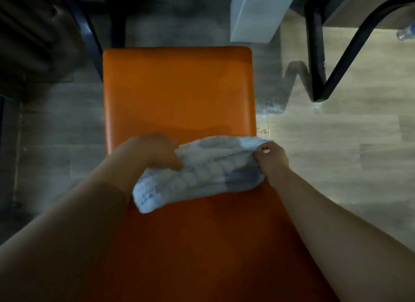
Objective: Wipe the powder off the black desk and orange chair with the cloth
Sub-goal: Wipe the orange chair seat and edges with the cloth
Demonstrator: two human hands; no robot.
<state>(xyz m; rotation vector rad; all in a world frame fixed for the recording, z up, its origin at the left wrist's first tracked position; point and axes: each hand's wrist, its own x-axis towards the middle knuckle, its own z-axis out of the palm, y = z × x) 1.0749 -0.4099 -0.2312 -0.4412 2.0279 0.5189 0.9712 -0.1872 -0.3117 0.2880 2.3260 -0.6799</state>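
Note:
The orange chair seat fills the middle of the head view, smooth and glossy, with no powder that I can make out on it. A pale blue-and-white ribbed cloth is stretched across the seat's near half. My left hand grips the cloth's left end from above. My right hand pinches its right end at the seat's right edge. The black desk is not clearly in view.
A white box-shaped post stands beyond the chair on the wood floor. A black metal frame leg rises at the right, with white powder on the floor near it. A dark frame stands at the left.

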